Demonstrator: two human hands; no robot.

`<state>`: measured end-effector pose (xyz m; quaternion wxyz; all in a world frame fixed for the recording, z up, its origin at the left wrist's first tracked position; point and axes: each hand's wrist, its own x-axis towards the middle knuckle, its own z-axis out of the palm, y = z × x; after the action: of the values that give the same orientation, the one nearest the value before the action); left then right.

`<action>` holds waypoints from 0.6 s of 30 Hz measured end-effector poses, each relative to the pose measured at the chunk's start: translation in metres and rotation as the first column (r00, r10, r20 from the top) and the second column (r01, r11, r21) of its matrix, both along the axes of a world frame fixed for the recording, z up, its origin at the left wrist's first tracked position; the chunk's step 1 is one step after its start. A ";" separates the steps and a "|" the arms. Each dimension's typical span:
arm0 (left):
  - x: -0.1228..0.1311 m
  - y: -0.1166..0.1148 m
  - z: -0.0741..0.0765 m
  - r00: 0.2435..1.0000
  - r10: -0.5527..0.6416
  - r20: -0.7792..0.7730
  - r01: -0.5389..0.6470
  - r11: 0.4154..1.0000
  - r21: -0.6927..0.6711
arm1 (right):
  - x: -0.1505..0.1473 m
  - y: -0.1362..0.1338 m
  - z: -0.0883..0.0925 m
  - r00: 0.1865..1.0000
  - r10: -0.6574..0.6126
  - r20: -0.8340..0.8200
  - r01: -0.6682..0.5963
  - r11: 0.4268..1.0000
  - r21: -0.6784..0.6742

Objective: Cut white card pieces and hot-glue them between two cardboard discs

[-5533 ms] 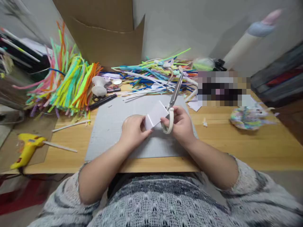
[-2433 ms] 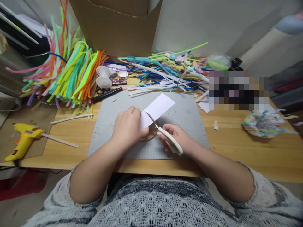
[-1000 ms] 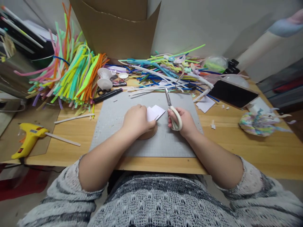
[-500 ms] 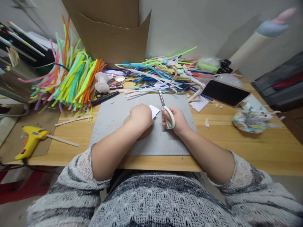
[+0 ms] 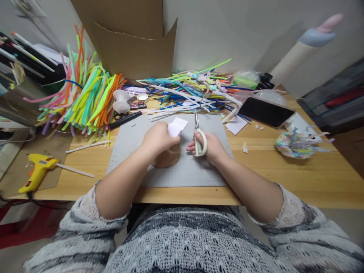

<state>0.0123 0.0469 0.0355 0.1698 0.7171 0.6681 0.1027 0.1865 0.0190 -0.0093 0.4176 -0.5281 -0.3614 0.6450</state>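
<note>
Near edge: both forearms come in over the counter (image 5: 284, 178) onto the grey cutting mat (image 5: 127, 151), elbows out, sleeves pushed up. Glue gun (image 5: 36, 174) lies off to the left, nobody touching it. Brown card disc (image 5: 168, 158) sits flat on the mat and is mostly uncovered now; half a second ago the left hand was on top of it. Left hand (image 5: 159, 138) has shifted farther out, palm down, fingers pinched on the white paper piece (image 5: 176, 126), held just past the disc's far edge. The piece is small compared with the long strip two seconds back, so I read that cut as finished. Right hand (image 5: 209, 146) is just right of it, fingers curled tight through the handles of the scissors (image 5: 196, 131). Blades are closed, pointing far, with a gap to the paper. Mid-cut then, parked now. Farther out: white offcut (image 5: 236, 125), phone (image 5: 265, 111), pipe cleaner pile (image 5: 85, 98), cardboard box (image 5: 133, 41) at the back.
</note>
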 end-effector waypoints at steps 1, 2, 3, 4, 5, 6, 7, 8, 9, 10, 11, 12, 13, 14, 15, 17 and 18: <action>-0.006 -0.004 0.002 0.992 0.020 0.125 -0.021 1.000 0.008 | 0.000 -0.003 0.003 0.999 0.039 -0.002 -0.039 0.998 -0.049; -0.012 -0.011 0.005 0.962 0.040 0.269 -0.040 0.999 -0.003 | 0.000 -0.006 0.005 0.997 0.076 -0.009 -0.077 0.993 -0.091; -0.018 -0.019 0.006 0.899 0.066 0.432 -0.049 0.997 -0.051 | -0.001 -0.009 0.007 0.994 0.108 -0.020 -0.109 0.987 -0.119; -0.023 -0.029 0.007 0.807 0.114 0.579 -0.037 0.989 -0.143 | -0.001 -0.012 0.008 0.991 0.133 -0.034 -0.137 0.982 -0.134; -0.027 -0.040 0.006 0.713 0.178 0.678 0.004 0.966 -0.258 | -0.002 -0.015 0.008 0.987 0.152 -0.048 -0.157 0.977 -0.142; -0.030 -0.051 0.004 0.619 0.256 0.743 0.045 0.932 -0.359 | -0.003 -0.017 0.008 0.984 0.166 -0.060 -0.173 0.974 -0.147; -0.032 -0.063 0.000 0.534 0.315 0.784 0.084 0.903 -0.420 | -0.004 -0.019 0.008 0.982 0.174 -0.071 -0.183 0.972 -0.148; -0.033 -0.074 -0.004 0.480 0.360 0.800 0.110 0.880 -0.462 | -0.006 -0.020 0.007 0.980 0.178 -0.083 -0.189 0.971 -0.145; -0.032 -0.082 -0.009 0.438 0.372 0.818 0.128 0.875 -0.466 | -0.008 -0.021 0.006 0.979 0.178 -0.096 -0.190 0.972 -0.137; -0.030 -0.089 -0.015 0.408 0.369 0.835 0.137 0.879 -0.456 | -0.012 -0.021 0.004 0.979 0.173 -0.107 -0.186 0.975 -0.125; -0.029 -0.093 -0.020 0.386 0.356 0.851 0.130 0.892 -0.432 | -0.016 -0.022 0.003 0.979 0.168 -0.118 -0.180 0.978 -0.108; -0.027 -0.094 -0.025 0.363 0.339 0.868 0.108 0.910 -0.400 | -0.020 -0.022 0.002 0.978 0.164 -0.130 -0.176 0.980 -0.087; -0.025 -0.091 -0.029 0.340 0.326 0.882 0.069 0.927 -0.369 | -0.023 -0.021 0.000 0.976 0.162 -0.142 -0.172 0.983 -0.063; -0.025 -0.087 -0.032 0.318 0.317 0.893 0.015 0.941 -0.339 | -0.027 -0.021 -0.001 0.975 0.161 -0.153 -0.168 0.985 -0.035; -0.025 -0.080 -0.035 0.299 0.312 0.902 -0.043 0.949 -0.314 | -0.029 -0.020 -0.003 0.973 0.163 -0.163 -0.166 0.986 -0.005; -0.028 -0.064 -0.038 0.289 0.307 0.907 -0.151 0.950 -0.274 | -0.029 -0.017 -0.006 0.971 0.157 -0.180 -0.146 0.987 0.069; -0.030 -0.056 -0.038 0.300 0.303 0.905 -0.187 0.949 -0.256 | -0.028 -0.015 -0.007 0.973 0.140 -0.182 -0.121 0.986 0.113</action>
<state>-0.0174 -0.0092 -0.0026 0.5394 0.4081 0.5548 0.4844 0.1589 0.0043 -0.0166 0.4330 -0.4177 -0.3860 0.6994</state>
